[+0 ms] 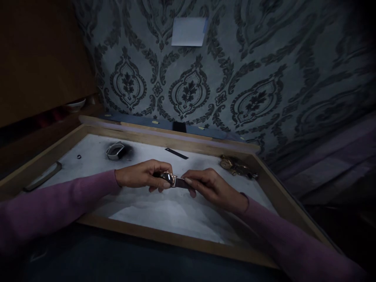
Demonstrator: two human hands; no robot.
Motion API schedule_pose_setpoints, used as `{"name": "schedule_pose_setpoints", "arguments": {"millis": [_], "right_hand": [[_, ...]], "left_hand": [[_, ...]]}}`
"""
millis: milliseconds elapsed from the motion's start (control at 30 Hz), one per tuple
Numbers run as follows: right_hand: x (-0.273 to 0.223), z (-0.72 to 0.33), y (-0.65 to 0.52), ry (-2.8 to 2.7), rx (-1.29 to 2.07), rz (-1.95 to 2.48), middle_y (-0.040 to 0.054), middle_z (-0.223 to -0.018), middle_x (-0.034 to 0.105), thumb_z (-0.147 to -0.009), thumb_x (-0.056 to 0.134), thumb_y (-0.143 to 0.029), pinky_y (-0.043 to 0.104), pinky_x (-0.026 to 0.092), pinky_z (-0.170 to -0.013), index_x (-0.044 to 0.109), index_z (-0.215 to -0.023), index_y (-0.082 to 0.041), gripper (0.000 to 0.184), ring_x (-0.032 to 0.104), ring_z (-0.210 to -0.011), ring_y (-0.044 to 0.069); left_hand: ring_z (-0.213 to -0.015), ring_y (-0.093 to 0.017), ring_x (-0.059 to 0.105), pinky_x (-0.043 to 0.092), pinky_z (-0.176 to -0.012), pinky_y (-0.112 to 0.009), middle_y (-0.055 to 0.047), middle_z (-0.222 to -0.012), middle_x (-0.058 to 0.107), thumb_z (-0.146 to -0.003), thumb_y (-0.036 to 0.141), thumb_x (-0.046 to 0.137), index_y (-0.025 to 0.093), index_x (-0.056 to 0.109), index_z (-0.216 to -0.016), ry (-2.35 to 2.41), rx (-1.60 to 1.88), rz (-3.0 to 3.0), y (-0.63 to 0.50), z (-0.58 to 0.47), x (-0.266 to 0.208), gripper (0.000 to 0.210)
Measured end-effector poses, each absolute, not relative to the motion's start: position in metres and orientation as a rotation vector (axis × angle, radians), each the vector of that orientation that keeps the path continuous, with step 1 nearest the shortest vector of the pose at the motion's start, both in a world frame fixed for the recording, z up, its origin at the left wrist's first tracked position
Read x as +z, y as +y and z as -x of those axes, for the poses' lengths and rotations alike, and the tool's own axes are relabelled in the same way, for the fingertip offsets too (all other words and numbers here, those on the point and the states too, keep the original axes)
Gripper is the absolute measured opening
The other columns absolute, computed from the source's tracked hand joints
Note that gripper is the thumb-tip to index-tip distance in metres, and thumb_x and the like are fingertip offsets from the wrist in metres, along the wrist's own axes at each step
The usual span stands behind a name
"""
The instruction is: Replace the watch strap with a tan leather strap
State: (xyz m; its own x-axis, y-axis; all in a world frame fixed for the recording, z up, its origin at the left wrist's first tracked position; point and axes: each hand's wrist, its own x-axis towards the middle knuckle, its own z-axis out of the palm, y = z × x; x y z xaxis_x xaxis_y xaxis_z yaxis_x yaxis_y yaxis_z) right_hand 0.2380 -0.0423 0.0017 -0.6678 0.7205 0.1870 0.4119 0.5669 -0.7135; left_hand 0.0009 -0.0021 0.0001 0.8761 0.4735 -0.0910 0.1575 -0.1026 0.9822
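Note:
Above a shallow wooden tray point(141, 229) lined with white, I hold a wristwatch point(167, 177) with a dark face and a gold-coloured case. My left hand point(143, 175) is closed around the case, thumb along its lower edge. At the other side, my right hand point(213, 187) pinches the dark flat strap point(182, 183) between thumb and fingers. The strap stretches straight from the case toward the right hand. What lies under the left fingers is hidden.
In the tray lie a grey-banded watch point(115, 151), a black flat strip point(176, 153), a small black ring point(79, 156), a long curved strap point(44, 178) and several gold-coloured watches point(237, 167). Patterned wallpaper rises behind, with a white paper point(188, 32). A wooden panel point(44, 58) stands left.

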Motion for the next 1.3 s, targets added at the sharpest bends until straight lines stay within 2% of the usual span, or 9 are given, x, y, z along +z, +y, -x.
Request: {"name": "schedule_pose_setpoints", "arguments": {"millis": [333, 667, 933, 1167, 1300], "right_hand": [[0.0024, -0.2382, -0.0415, -2.371, 0.867, 0.894, -0.0008, -0.057, 0.057, -0.102, 0.039, -0.042, 0.020, 0.032, -0.049, 0.064, -0.082, -0.012, 0.044, 0.044, -0.048, 0.008], [-0.0006, -0.2367, -0.0420, -2.395, 0.855, 0.866, -0.0013, -0.057, 0.054, -0.102, 0.039, -0.034, 0.020, 0.033, -0.050, 0.062, -0.079, -0.013, 0.039, 0.044, -0.048, 0.008], [-0.0013, -0.2325, -0.0466, -2.277, 1.167, 0.963, -0.0052, -0.056, 0.041, -0.099, 0.041, -0.050, 0.022, 0.030, -0.048, 0.060, -0.077, -0.013, 0.047, 0.037, -0.049, 0.008], [-0.0013, -0.2308, -0.0467, -2.240, 1.276, 0.896, -0.0014, -0.060, 0.054, -0.099, 0.042, -0.049, 0.023, 0.034, -0.054, 0.058, -0.071, -0.015, 0.047, 0.042, -0.055, 0.009], [-0.0066, -0.2316, -0.0459, -2.156, 1.485, 0.917, -0.0051, -0.054, 0.046, -0.098, 0.044, -0.052, 0.022, 0.031, -0.050, 0.054, -0.071, -0.015, 0.046, 0.038, -0.050, 0.008]], "left_hand": [[-0.052, -0.007, 0.046, 0.036, -0.049, -0.019, 0.003, -0.067, 0.056, -0.083, 0.034, 0.065, 0.016, 0.055, -0.085, 0.505, 0.280, -1.678, -0.0026, -0.0012, -0.0001, 0.021], [-0.053, -0.008, 0.044, 0.036, -0.048, -0.019, 0.003, -0.066, 0.054, -0.085, 0.033, 0.064, 0.016, 0.057, -0.086, 0.471, 0.247, -1.679, -0.0025, -0.0005, -0.0021, 0.019], [-0.060, -0.010, 0.039, 0.030, -0.055, -0.023, 0.005, -0.069, 0.045, -0.088, 0.034, 0.059, 0.017, 0.052, -0.086, 0.433, 0.160, -1.739, -0.0060, 0.0002, 0.0011, 0.018], [-0.068, -0.012, 0.039, 0.031, -0.061, -0.024, 0.003, -0.072, 0.042, -0.089, 0.035, 0.057, 0.018, 0.050, -0.083, 0.416, 0.154, -1.809, -0.0052, 0.0004, -0.0001, 0.019], [-0.068, -0.012, 0.040, 0.031, -0.062, -0.024, 0.003, -0.073, 0.044, -0.090, 0.035, 0.056, 0.018, 0.050, -0.084, 0.413, 0.146, -1.853, -0.0049, 0.0003, -0.0006, 0.020]]}}
